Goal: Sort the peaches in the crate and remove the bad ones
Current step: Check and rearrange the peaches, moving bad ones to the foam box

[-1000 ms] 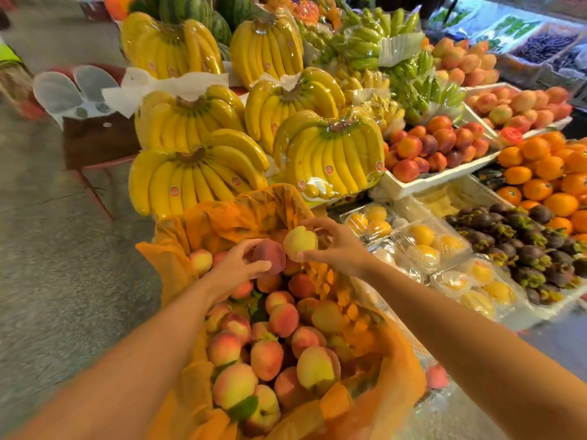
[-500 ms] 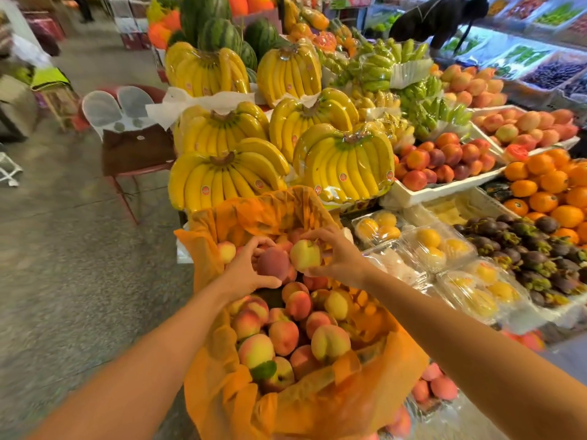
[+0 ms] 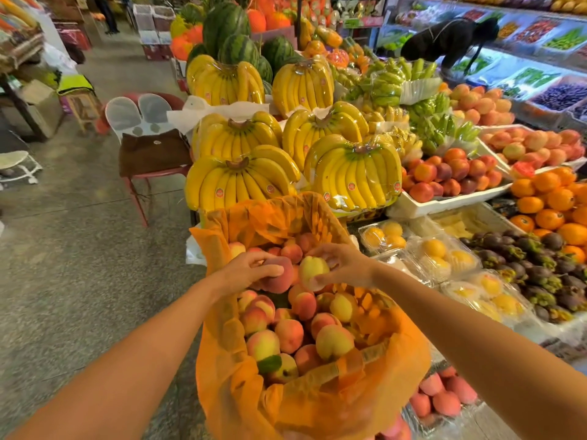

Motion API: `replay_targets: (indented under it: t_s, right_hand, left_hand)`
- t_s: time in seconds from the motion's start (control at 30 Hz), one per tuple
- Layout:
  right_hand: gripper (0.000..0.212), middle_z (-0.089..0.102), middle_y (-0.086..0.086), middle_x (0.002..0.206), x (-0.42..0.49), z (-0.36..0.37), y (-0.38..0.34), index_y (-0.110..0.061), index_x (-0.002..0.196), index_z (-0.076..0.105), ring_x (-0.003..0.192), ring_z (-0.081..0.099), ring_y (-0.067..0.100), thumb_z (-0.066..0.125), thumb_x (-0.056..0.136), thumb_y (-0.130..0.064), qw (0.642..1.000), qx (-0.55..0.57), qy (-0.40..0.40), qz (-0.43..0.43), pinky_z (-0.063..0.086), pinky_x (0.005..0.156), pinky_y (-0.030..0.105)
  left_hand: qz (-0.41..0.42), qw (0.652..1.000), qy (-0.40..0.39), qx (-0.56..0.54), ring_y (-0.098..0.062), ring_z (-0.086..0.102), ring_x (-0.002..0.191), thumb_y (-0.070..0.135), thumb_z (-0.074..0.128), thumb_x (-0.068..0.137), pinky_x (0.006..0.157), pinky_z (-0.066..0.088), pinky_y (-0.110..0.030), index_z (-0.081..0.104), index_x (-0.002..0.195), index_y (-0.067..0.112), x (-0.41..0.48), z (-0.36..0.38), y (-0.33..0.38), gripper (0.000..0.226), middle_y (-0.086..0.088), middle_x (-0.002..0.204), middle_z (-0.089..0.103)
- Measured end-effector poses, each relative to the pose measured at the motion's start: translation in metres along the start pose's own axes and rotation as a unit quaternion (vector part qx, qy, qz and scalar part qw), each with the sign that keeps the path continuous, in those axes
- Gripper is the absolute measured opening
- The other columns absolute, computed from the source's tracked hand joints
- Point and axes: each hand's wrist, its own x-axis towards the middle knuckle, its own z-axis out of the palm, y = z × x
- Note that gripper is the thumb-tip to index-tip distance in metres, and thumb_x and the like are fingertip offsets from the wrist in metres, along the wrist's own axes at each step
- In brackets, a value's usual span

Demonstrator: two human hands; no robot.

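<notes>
A crate lined with orange plastic (image 3: 222, 360) stands in front of me, full of several red-and-yellow peaches (image 3: 289, 335). My left hand (image 3: 244, 269) grips a dark red peach (image 3: 279, 279) just above the pile at the far end. My right hand (image 3: 343, 265) holds a pale yellow peach (image 3: 313, 268) right beside it; the two fruits almost touch. The crate's own walls are hidden by the liner.
Behind the crate rise wrapped banana bunches (image 3: 352, 173) and watermelons (image 3: 225, 27). To the right lie clear packs of yellow fruit (image 3: 444, 258), mangosteens (image 3: 533, 265), oranges (image 3: 549, 201) and a white tray of nectarines (image 3: 444, 203). A red chair (image 3: 149, 154) stands on the concrete floor at left. A person in black (image 3: 451, 39) bends over the far stall.
Both hands keep their peaches and have drawn closer together. The camera has tilted up, so the crate sits lower in view and more of the market shows.
</notes>
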Motion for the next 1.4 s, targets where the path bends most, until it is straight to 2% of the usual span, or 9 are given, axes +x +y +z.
replay_targets:
  t_s: [0.13,0.23,0.53,0.73,0.9,1.13,1.2,1.27,1.4]
  right_hand:
    - [0.063,0.052,0.003,0.129,-0.002,0.007,0.000,-0.021,0.136,0.050,0.113,0.054,0.019,0.078,0.080,-0.032,0.985,-0.129,-0.105,0.038,0.045,0.087,0.026]
    - [0.068,0.050,0.004,0.131,-0.002,0.019,0.004,-0.021,0.136,0.049,0.116,0.052,0.021,0.080,0.077,-0.031,0.975,-0.156,-0.148,0.053,0.045,0.089,0.030]
    - [0.072,0.047,0.005,0.133,-0.001,0.025,0.012,-0.016,0.137,0.046,0.121,0.048,0.024,0.081,0.076,-0.030,0.977,-0.144,-0.141,0.067,0.044,0.100,0.038]
    - [0.073,0.047,0.006,0.135,-0.001,0.026,0.014,-0.017,0.138,0.045,0.121,0.048,0.024,0.081,0.076,-0.027,0.978,-0.135,-0.145,0.067,0.044,0.098,0.037]
    - [0.069,0.048,0.003,0.133,0.002,0.037,0.012,-0.018,0.135,0.047,0.121,0.048,0.021,0.082,0.075,-0.025,0.978,-0.143,-0.147,0.048,0.043,0.093,0.029]
    - [0.058,0.046,-0.010,0.108,0.012,0.048,0.008,-0.017,0.137,0.051,0.108,0.044,0.014,0.072,0.083,-0.017,0.959,-0.208,-0.191,0.031,0.037,0.085,0.026]
    - [0.056,0.048,-0.002,0.125,0.017,0.045,0.006,-0.018,0.140,0.049,0.118,0.046,0.018,0.067,0.087,-0.022,0.956,-0.204,-0.207,0.042,0.040,0.093,0.030]
    - [0.054,0.045,0.003,0.140,0.020,0.042,0.005,-0.019,0.141,0.047,0.128,0.044,0.022,0.064,0.090,-0.027,0.956,-0.189,-0.218,0.053,0.039,0.102,0.033]
    - [0.052,0.050,0.002,0.139,0.031,0.040,0.010,-0.020,0.138,0.051,0.128,0.047,0.021,0.063,0.091,-0.037,0.959,-0.172,-0.213,0.066,0.040,0.106,0.037]
  left_hand:
    - [-0.050,0.980,-0.091,0.168,-0.009,0.053,0.105,0.035,0.074,0.081,0.076,0.046,-0.016,0.060,0.122,0.024,-0.003,0.002,0.000,0.044,0.007,0.117,0.053]
    - [-0.051,0.945,-0.167,0.275,-0.011,0.057,0.093,0.044,0.080,0.072,0.071,0.046,-0.021,0.058,0.120,0.030,-0.003,0.017,-0.003,0.054,0.006,0.109,0.054]
    - [-0.060,0.901,-0.212,0.372,-0.015,0.055,0.100,0.046,0.080,0.071,0.083,0.047,-0.029,0.051,0.123,0.021,0.005,0.050,-0.010,0.065,0.006,0.110,0.054]
    - [-0.075,0.908,-0.231,0.340,-0.014,0.054,0.110,0.051,0.072,0.077,0.094,0.046,-0.032,0.055,0.128,0.019,0.007,0.050,-0.014,0.062,0.003,0.125,0.057]
    - [-0.048,0.930,-0.184,0.314,-0.006,0.055,0.100,0.045,0.068,0.084,0.080,0.043,-0.017,0.067,0.119,0.018,0.001,0.040,-0.016,0.044,0.006,0.119,0.064]
    - [0.008,0.957,-0.080,0.277,-0.007,0.061,0.099,0.032,0.067,0.087,0.083,0.049,-0.022,0.070,0.110,0.019,-0.001,0.027,-0.023,0.026,0.008,0.105,0.066]
    - [0.030,0.962,-0.039,0.269,-0.005,0.061,0.099,0.029,0.065,0.089,0.079,0.045,-0.014,0.070,0.107,0.021,-0.002,0.019,-0.022,0.020,0.007,0.105,0.066]
    - [0.045,0.972,0.004,0.230,-0.005,0.061,0.099,0.029,0.065,0.088,0.082,0.048,-0.020,0.071,0.101,0.027,0.000,0.010,-0.024,0.015,0.009,0.104,0.067]
    - [0.072,0.975,0.095,0.188,-0.005,0.059,0.099,0.036,0.064,0.086,0.083,0.048,-0.032,0.070,0.094,0.037,0.008,-0.014,-0.030,0.010,0.014,0.101,0.067]
